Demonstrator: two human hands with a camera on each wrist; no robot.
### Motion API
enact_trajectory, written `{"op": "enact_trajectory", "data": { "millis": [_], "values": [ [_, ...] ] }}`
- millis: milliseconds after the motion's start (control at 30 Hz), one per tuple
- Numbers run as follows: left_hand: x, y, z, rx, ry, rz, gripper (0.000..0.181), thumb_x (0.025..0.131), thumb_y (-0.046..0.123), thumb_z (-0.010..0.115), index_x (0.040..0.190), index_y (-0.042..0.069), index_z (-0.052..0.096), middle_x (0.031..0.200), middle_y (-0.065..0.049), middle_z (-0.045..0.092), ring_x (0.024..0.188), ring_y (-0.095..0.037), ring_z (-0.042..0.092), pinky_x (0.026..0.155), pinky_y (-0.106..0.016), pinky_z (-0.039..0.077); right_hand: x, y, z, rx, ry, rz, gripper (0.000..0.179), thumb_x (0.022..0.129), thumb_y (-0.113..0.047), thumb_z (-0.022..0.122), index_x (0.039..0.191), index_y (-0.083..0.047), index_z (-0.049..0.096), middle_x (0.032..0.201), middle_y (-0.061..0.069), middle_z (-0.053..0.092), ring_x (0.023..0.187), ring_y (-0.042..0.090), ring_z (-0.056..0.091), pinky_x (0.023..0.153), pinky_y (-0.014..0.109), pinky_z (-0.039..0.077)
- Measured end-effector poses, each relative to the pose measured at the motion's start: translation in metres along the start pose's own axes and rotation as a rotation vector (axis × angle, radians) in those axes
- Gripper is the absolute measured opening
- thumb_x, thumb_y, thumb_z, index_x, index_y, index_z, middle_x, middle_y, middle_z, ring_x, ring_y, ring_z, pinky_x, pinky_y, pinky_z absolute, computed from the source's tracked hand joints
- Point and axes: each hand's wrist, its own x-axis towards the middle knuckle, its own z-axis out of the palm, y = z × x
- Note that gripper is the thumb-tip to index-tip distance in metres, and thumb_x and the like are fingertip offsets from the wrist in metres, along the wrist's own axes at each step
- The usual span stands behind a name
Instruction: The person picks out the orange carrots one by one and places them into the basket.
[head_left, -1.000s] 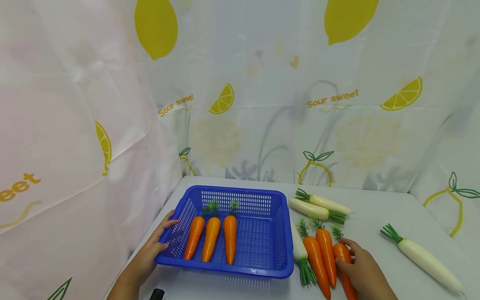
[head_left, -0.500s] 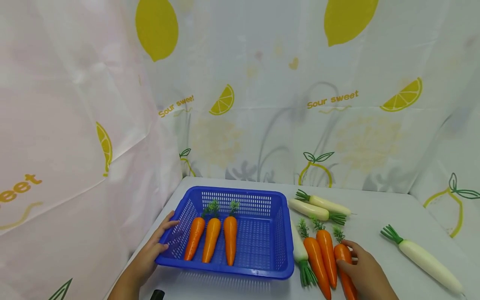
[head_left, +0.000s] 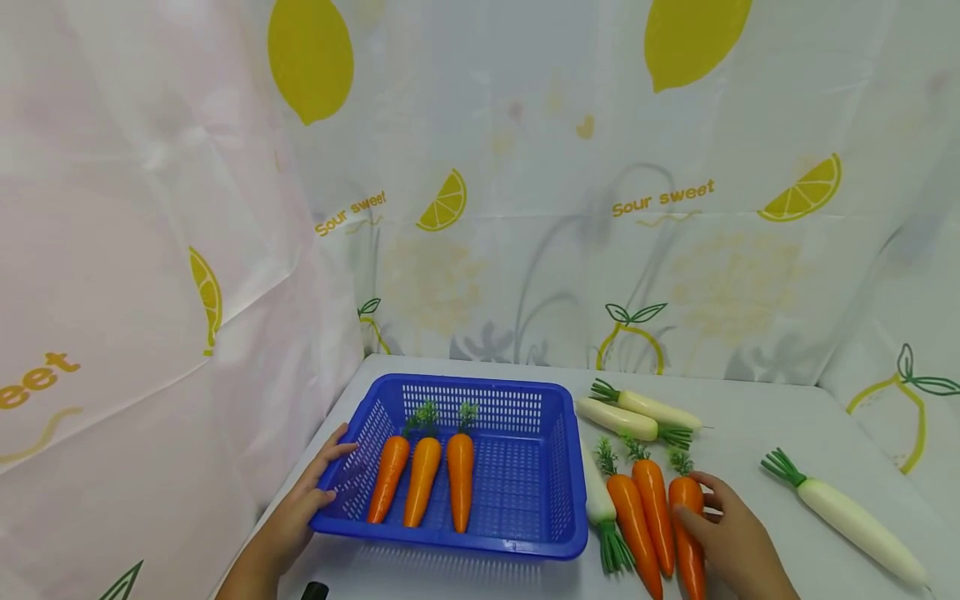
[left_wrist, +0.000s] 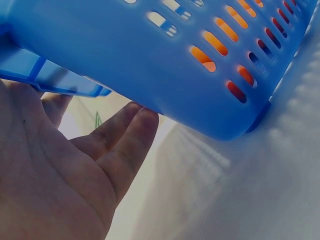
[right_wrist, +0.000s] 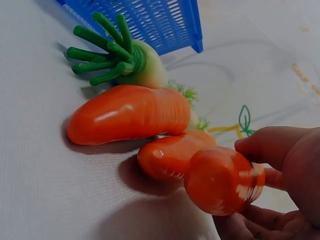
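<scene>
In the head view, my right hand (head_left: pixel 733 533) holds an orange carrot (head_left: pixel 687 533) between thumb and fingers. The right wrist view shows that carrot (right_wrist: pixel 220 180) tip-on, with the thumb on top and fingers beneath. Two more carrots (head_left: pixel 634 521) (head_left: pixel 654 500) lie just to its left, beside a white radish (head_left: pixel 598 496). My left hand (head_left: pixel 296 508) grips the left rim of a blue plastic basket (head_left: pixel 450 540). In the left wrist view, two fingertips (left_wrist: pixel 145 117) touch the basket's outer side below the rim. Inside the basket, 3 carrots (head_left: pixel 426 482) lie side by side, leafy ends away.
Two white radishes (head_left: pixel 622 419) (head_left: pixel 663 410) lie behind the carrots, right of the basket. Another radish (head_left: pixel 858 529) lies at the far right of the white table (head_left: pixel 780 433). A black object (head_left: pixel 315 590) shows at the front edge. Lemon-printed curtains (head_left: pixel 510 275) surround the table.
The carrot in my right hand has shifted slightly, its leafy top moving a little right, and the thumb now lies further across it. My left hand and the basket stay put.
</scene>
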Motion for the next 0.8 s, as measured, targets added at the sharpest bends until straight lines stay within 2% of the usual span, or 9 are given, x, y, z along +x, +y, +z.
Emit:
{"op": "enact_trajectory", "data": {
  "millis": [233,467,667,800],
  "values": [
    [0.001,-0.001,0.0,-0.011,0.003,-0.011,0.072,0.086,-0.002,0.042,0.157,0.011,0.039,0.178,-0.008,-0.005,0.156,-0.057,-0.01,0.112,-0.079,0.015,-0.002,-0.003,0.0,0.105,0.013,0.026,0.091,0.095,-0.059,0.064,0.161,-0.006,0.029,0.15,0.037,0.044,0.131,0.054,0.052,0.081,0.045,0.063],
    [0.001,-0.001,0.0,-0.015,0.007,-0.021,0.073,0.085,-0.002,0.044,0.157,0.01,0.039,0.178,-0.007,-0.005,0.157,-0.056,-0.01,0.112,-0.079,0.014,-0.005,-0.009,0.002,0.188,0.013,0.045,0.095,0.094,-0.065,0.063,0.161,-0.007,0.028,0.152,0.035,0.042,0.131,0.051,0.053,0.083,0.044,0.062],
    [0.001,-0.001,0.0,0.0,0.012,-0.014,0.073,0.085,-0.001,0.044,0.156,0.012,0.04,0.178,-0.007,-0.004,0.157,-0.057,-0.009,0.112,-0.078,0.018,-0.006,-0.013,0.008,0.243,0.029,0.044,0.09,0.096,-0.057,0.065,0.161,-0.006,0.029,0.153,0.035,0.043,0.132,0.051,0.054,0.086,0.044,0.063],
    [0.001,-0.001,0.0,0.001,0.008,-0.01,0.073,0.085,-0.001,0.043,0.157,0.011,0.04,0.178,-0.007,-0.004,0.157,-0.056,-0.01,0.112,-0.078,0.016,-0.007,-0.016,0.011,0.27,0.026,0.043,0.089,0.097,-0.055,0.065,0.161,-0.005,0.028,0.152,0.037,0.041,0.132,0.052,0.054,0.086,0.045,0.063]
  ]
}}
